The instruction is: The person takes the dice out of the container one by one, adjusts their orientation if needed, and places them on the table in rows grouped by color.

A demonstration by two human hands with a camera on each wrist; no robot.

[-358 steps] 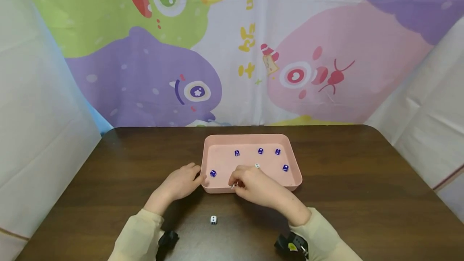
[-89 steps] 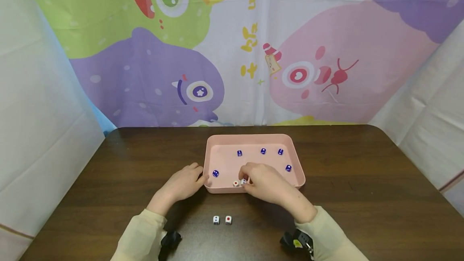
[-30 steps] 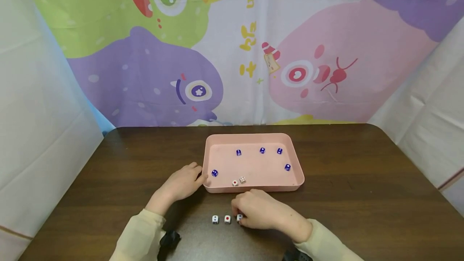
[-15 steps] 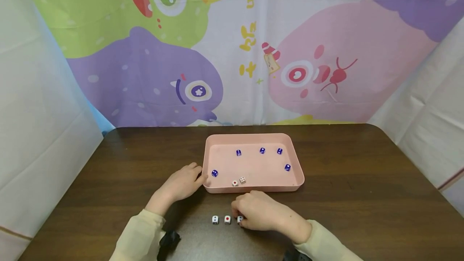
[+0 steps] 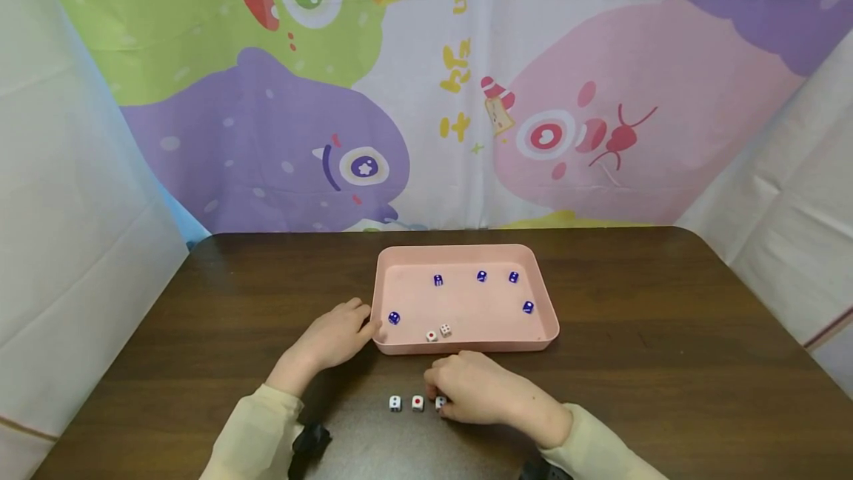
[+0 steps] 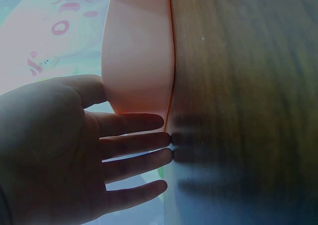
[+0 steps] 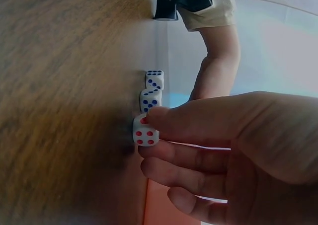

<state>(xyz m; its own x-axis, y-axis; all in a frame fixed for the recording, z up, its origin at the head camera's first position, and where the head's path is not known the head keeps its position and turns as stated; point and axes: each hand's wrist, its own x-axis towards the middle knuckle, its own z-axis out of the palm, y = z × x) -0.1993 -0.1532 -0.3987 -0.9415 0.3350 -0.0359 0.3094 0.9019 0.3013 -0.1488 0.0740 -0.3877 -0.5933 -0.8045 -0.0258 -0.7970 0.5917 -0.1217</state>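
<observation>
My right hand (image 5: 476, 390) is at the table in front of the pink tray (image 5: 466, 347). Its thumb and index finger pinch a white die (image 7: 146, 131), red pips facing the right wrist camera. That die ends a row with two other white dice, one (image 5: 417, 403) in the middle and one (image 5: 395, 404) at the left. My left hand (image 5: 338, 338) lies at the tray's left wall, fingers straight; the left wrist view shows the thumb at the rim (image 6: 103, 56). Inside the tray near the front wall lie two white dice, one (image 5: 431, 336) beside the other (image 5: 446, 330).
Several blue dice lie spread in the tray, one (image 5: 395, 318) near its left wall and another (image 5: 529, 307) at the right. The brown wooden table (image 5: 633, 361) extends around the tray. A cartoon-printed curtain (image 5: 453, 95) hangs behind it.
Over the earlier frames my right hand took white dice from the tray to the table, and the row grew from one to three. During the last second both hands stay nearly still.
</observation>
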